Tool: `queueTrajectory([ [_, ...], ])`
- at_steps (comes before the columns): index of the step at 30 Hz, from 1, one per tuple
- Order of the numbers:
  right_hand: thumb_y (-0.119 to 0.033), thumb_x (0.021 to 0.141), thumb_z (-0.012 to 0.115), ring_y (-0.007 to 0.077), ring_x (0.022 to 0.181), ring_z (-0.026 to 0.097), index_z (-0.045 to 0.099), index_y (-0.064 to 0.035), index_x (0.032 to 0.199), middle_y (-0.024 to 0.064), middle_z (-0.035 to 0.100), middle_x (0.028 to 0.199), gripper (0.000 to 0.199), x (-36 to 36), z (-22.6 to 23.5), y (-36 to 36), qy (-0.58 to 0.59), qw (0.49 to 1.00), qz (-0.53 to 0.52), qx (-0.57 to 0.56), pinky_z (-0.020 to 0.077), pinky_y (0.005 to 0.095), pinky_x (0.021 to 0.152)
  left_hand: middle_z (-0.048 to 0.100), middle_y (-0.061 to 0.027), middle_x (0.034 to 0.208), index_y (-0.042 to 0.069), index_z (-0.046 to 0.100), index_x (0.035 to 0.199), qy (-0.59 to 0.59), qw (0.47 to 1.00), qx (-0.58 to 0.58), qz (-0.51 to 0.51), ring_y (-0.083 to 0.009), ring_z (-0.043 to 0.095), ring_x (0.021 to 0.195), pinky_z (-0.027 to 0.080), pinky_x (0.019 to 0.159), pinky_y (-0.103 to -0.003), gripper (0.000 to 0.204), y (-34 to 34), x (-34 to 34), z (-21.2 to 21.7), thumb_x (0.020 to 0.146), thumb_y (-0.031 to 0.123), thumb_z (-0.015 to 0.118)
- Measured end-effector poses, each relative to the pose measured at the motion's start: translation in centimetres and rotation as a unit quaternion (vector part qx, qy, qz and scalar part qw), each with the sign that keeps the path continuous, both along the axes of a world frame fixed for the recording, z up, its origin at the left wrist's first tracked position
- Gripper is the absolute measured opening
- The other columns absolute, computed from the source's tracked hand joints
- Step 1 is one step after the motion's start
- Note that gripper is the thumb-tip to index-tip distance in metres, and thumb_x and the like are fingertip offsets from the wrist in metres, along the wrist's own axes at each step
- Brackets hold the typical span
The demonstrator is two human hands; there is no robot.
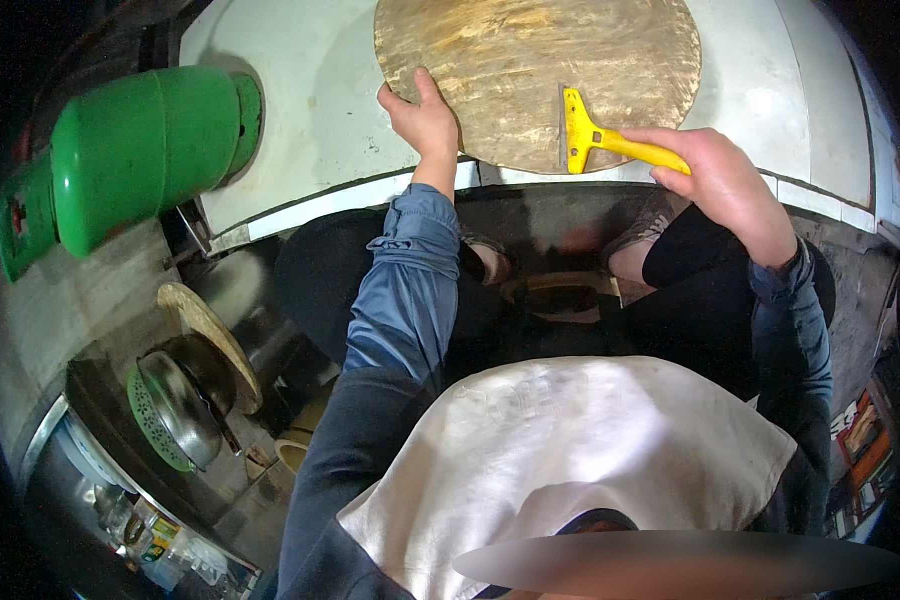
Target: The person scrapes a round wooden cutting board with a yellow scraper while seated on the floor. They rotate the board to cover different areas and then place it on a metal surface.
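A round, worn wooden board (530, 50) lies flat on a white surface (340, 110), its near rim close to the surface's front edge. At the board's left rim my left hand (425, 120) rests with thumb and fingers apart, steadying it by the edge. My right hand (715, 170) grips the handle of a yellow scraper (595, 138). The scraper's wide head, with a metal blade along its left side, sits over the near part of the board. Pale, scuffed streaks cover the wood.
To the left a green gas cylinder (150, 150) lies on its side in view. Lower left are a metal pan (180, 410), a green colander (148, 420), a round wooden lid or board (210, 335) and several bottles (160, 545). Stacked items (860, 435) stand at lower right.
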State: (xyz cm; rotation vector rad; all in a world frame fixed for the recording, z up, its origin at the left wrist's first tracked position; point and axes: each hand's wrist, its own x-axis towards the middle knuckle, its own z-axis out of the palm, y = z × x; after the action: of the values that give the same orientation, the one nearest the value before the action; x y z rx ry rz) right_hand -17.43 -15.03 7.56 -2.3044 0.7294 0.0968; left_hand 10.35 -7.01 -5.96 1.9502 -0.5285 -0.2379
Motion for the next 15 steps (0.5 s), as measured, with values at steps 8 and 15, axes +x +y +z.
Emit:
queueTrajectory([
  [8, -0.015, 0.078, 0.061, 0.0254, 0.073, 0.06, 0.05, -0.0181, 0.122, 0.0141, 0.062, 0.091, 0.045, 2.1, -0.7, 1.9, 0.049, 0.998, 0.003, 0.024, 0.0482, 0.0339, 0.07, 0.05, -0.0259, 0.112, -0.007, 0.031, 0.122, 0.012, 1.0, 0.011, 0.002, -0.0343, 0.051, 0.102, 0.04, 0.087, -0.038, 0.053, -0.6, -0.6, 0.7, 0.086, 0.023, 0.055],
  [15, -0.01, 0.075, 0.061, 0.033, 0.076, 0.059, 0.053, -0.0148, 0.117, 0.0163, 0.061, 0.087, 0.042, 1.2, -0.2, 1.9, -0.027, 0.999, -0.033, 0.005, 0.0471, 0.0386, 0.068, 0.05, -0.0262, 0.113, -0.007, 0.031, 0.123, 0.009, 0.999, 0.041, 0.01, -0.035, 0.051, 0.103, 0.039, 0.088, -0.038, 0.054, -0.3, -0.4, 0.5, 0.086, 0.025, 0.055],
])
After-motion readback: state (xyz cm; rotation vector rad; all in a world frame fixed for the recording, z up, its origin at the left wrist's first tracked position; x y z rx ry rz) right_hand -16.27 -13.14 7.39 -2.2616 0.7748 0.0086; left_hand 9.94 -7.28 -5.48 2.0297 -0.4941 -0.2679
